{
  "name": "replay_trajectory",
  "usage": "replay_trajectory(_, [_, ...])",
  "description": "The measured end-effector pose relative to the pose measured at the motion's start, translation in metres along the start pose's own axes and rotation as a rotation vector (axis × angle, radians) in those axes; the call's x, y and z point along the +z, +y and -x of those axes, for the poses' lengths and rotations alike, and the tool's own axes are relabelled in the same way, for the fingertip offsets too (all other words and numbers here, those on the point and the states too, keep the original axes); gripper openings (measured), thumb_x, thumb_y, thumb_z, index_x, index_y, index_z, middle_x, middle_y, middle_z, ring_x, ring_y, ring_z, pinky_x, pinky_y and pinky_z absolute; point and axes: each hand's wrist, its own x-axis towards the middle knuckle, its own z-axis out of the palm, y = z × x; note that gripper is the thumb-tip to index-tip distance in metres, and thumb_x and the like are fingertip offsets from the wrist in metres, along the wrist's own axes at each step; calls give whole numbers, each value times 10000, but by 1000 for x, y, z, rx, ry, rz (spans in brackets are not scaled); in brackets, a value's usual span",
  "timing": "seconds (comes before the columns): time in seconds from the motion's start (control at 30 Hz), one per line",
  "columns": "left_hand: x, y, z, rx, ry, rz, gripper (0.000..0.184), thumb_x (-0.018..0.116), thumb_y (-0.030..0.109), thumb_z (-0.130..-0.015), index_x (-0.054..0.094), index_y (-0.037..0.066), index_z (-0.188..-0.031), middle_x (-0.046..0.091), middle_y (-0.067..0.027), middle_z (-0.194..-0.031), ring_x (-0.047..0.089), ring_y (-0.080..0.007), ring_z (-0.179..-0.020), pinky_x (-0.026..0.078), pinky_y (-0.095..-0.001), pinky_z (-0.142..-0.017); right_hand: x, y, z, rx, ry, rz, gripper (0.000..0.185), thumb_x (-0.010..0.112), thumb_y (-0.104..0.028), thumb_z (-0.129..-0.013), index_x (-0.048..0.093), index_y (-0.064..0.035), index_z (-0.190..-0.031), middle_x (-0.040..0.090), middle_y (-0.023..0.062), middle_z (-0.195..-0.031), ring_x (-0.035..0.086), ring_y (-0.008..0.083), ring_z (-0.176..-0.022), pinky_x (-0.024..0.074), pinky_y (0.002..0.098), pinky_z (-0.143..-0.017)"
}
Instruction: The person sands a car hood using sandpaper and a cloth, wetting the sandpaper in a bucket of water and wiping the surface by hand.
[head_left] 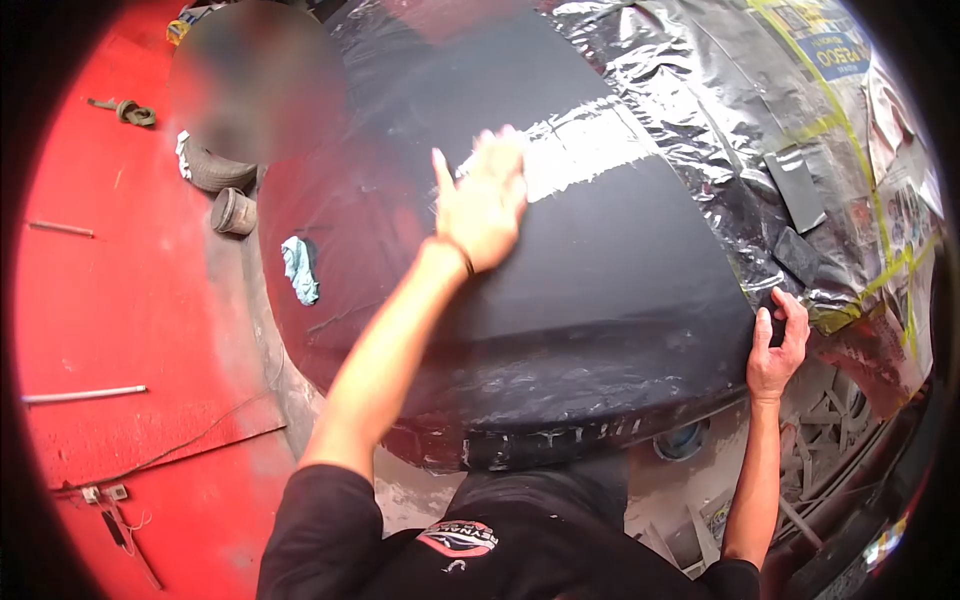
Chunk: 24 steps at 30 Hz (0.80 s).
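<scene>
A dark, matte car body panel (600, 270) spreads out before me, with pale smears near its front edge. My left hand (483, 205) lies flat on it, thumb apart from the fingers. Nothing shows in that hand; what may lie under the palm is hidden. Its fingers reach the left end of a shiny, bright white patch (590, 150) with ragged edges. At the panel's right corner, my right hand (780, 345) rests beside the plastic masking sheet (720, 130), fingers loosely bent and holding nothing. Two dark flat blocks (797, 195) (795, 255) sit on the sheeting above it.
A light blue crumpled cloth (300, 270) lies on the panel's left side. Beyond stand a tire (215, 170) and a small dirty bucket (235, 212), near a red wall (130, 310). Below the right front edge is a bluish bowl (682, 440). Scrap parts (830, 425) clutter the right.
</scene>
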Motion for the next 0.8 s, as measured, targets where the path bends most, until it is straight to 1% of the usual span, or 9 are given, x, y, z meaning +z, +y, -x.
replay_trajectory(0.13, [12, -13, -75, -164, 66, 68, 646, 357, 407, -1160, 297, 144, -1747, 250, -56, -1840, 192, -291, -1704, 51, -770, -1303, -1, -3, -2, -7, -7, 4, 386, 753, -52, -939, 716, -65, -1323, 708, 81, -1256, 615, 229, -990, 462, 377, -1010])
replay_trajectory(0.2, [20, 29, -32, -87, 172, 59, 653, 401, 393, -1146, 321, 127, -1737, 258, -62, -1837, 200, -302, -1701, 62, -774, -1299, -4, -5, -6, -21, -17, -15, 390, 749, -52, -931, 711, -52, -1318, 709, 98, -1247, 629, 249, -1011, 461, 394, -1012])
replay_trajectory(0.27, [5, 80, 24, 24, -56, -1, 650, 418, 370, -1139, 328, 126, -1735, 271, -95, -1829, 194, -321, -1702, 49, -771, -1301, -4, -4, -5, -21, -36, -4, 414, 751, -68, -914, 705, -47, -1326, 714, 115, -1241, 651, 289, -1091, 452, 431, -1044])
replay_trajectory(0.33, [4, 104, 50, 129, -42, 111, 649, 408, 362, -1139, 325, 133, -1740, 290, -120, -1819, 196, -333, -1702, 23, -764, -1304, -7, -4, -9, -68, -55, 18, 431, 752, -79, -906, 700, -46, -1332, 716, 126, -1249, 655, 313, -1134, 441, 447, -1069])
replay_trajectory(0.4, [0, 86, 4, 25, -94, 20, 638, 381, 371, -1155, 313, 150, -1749, 256, -84, -1836, 189, -319, -1706, -4, -755, -1306, -8, -2, -10, -81, -73, 21, 453, 756, -111, -902, 694, -39, -1345, 714, 148, -1260, 655, 334, -1154, 425, 472, -1088])
replay_trajectory(0.47, [5, 57, -69, -51, 80, 93, 619, 351, 367, -1158, 331, 130, -1730, 273, -97, -1826, 204, -325, -1698, 70, -784, -1293, -10, -1, -10, -78, -74, -2, 455, 753, -131, -907, 691, -37, -1348, 714, 150, -1264, 652, 338, -1155, 420, 477, -1085])
replay_trajectory(0.53, [9, 41, -129, -155, 37, 17, 645, 338, 404, -1161, 280, 139, -1747, 261, -64, -1833, 200, -308, -1698, 101, -771, -1301, -10, 1, -11, -96, -75, -13, 462, 752, -142, -909, 681, -41, -1354, 716, 145, -1265, 652, 333, -1143, 419, 481, -1070])
replay_trajectory(0.6, [11, 56, -134, -243, 50, 76, 650, 363, 400, -1157, 277, 141, -1747, 247, -71, -1837, 201, -313, -1697, 92, -767, -1303, -13, 2, -12, -93, -102, -45, 457, 751, -149, -910, 683, -41, -1350, 721, 139, -1250, 656, 328, -1134, 419, 480, -1061])
replay_trajectory(0.8, [6, 187, -18, -140, -37, 95, 687, 417, 332, -1140, 233, 151, -1776, 202, -74, -1854, 140, -331, -1716, -2, -733, -1313, -19, 12, -17, -163, -165, -130, 351, 732, -233, -964, 707, -96, -1286, 735, 59, -1201, 654, 255, -1064, 395, 469, -1064])
